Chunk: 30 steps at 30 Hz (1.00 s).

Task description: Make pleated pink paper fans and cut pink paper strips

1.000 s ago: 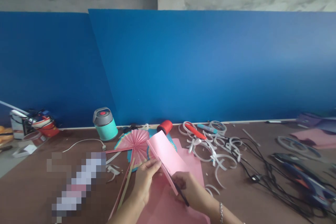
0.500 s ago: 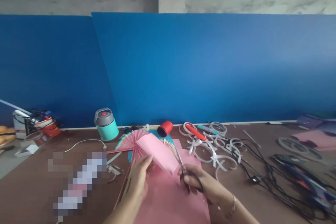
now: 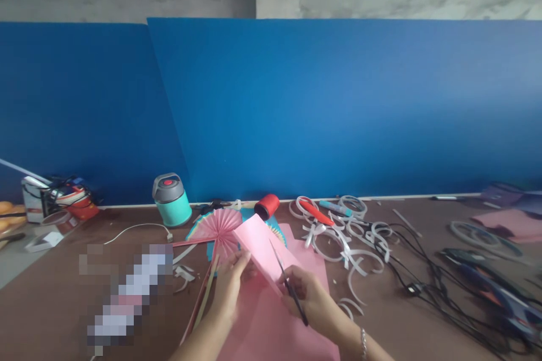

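Observation:
My left hand (image 3: 227, 289) pinches the left edge of a folded strip of pink paper (image 3: 259, 243), thumb on top. My right hand (image 3: 312, 294) holds black-handled scissors (image 3: 295, 298), their blades pointing up and away over the strip's right side. Its fingers also reach the strip's lower right corner; whether they grip it cannot be made out. Larger pink sheets (image 3: 266, 330) lie under both hands. Just beyond the strip is a pleated pink paper fan (image 3: 222, 227), with blue paper (image 3: 250, 214) behind it.
A red spool (image 3: 267, 206) and a teal flask (image 3: 175, 210) stand at the back. Curled white strips (image 3: 334, 245), a red-handled tool (image 3: 317, 212) and black cables (image 3: 432, 282) lie on the right. A blurred-out long object (image 3: 131, 293) is on the left.
The pink strip has turned steeper and shifted slightly right. My right hand has moved closer to its lower corner, and the scissors have swung to point more up-left. My left hand still holds the strip.

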### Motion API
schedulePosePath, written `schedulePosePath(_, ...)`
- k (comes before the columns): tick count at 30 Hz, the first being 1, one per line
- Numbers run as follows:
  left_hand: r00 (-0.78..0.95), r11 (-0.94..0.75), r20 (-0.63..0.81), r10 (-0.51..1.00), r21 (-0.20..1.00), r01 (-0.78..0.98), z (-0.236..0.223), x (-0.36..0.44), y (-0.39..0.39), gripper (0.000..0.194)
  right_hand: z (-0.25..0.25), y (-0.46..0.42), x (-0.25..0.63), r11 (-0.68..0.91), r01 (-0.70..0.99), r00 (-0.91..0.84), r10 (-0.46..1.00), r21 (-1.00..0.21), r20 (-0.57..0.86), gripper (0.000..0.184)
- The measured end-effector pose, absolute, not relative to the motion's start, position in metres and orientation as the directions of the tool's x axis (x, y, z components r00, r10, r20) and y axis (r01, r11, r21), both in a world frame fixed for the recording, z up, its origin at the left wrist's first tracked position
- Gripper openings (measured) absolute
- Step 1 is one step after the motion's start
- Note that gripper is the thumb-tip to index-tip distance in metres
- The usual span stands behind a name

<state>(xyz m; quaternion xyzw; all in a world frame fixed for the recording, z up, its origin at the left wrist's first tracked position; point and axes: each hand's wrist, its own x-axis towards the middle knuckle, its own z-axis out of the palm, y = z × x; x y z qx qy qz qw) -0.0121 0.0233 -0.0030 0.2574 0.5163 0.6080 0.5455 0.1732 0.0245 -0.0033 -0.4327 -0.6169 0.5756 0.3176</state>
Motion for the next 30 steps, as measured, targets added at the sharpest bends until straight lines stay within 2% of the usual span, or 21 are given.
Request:
schedulePosePath(3, -0.269, 0.126, -0.264, 0.926, 0.889, -0.44, -0.003, -0.015, 0.024, 0.034, -0.003, 0.024, 0.174, -0.077, 0.167, -0.449, 0.882, -0.983, -0.145, 0.023)
schedulePosePath(7, -0.172, 0.132, -0.259, 0.951, 0.837, -0.531, -0.005, -0.017, 0.026, 0.029, 0.001, 0.025, 0.18, -0.225, 0.221, -0.581, 0.751, -0.949, -0.313, 0.014)
schedulePosePath(11, -0.192, 0.106, -0.286, 0.939, 0.77, -0.629, -0.007, -0.02, 0.028, 0.025, 0.009, 0.027, 0.187, -0.198, 0.277, -0.672, 0.66, -0.94, -0.337, 0.009)
schedulePosePath(15, -0.213, 0.099, -0.331, 0.919, 0.72, -0.687, -0.007, -0.02, 0.029, 0.025, 0.008, 0.027, 0.189, -0.212, 0.274, -0.679, 0.648, -0.938, -0.345, 0.012)
schedulePosePath(19, -0.231, 0.106, -0.354, 0.907, 0.719, -0.686, -0.004, -0.016, 0.028, 0.022, 0.004, 0.026, 0.186, -0.278, 0.254, -0.635, 0.675, -0.926, -0.376, 0.017)
schedulePosePath(25, -0.194, 0.159, -0.393, 0.899, 0.705, -0.691, -0.004, -0.016, 0.028, 0.014, 0.011, 0.025, 0.184, -0.258, 0.276, -0.667, 0.642, -0.926, -0.378, 0.02)
schedulePosePath(30, -0.18, 0.159, -0.404, 0.897, 0.675, -0.72, -0.003, -0.015, 0.027, 0.013, 0.013, 0.024, 0.183, -0.267, 0.311, -0.624, 0.666, -0.912, -0.408, 0.015)
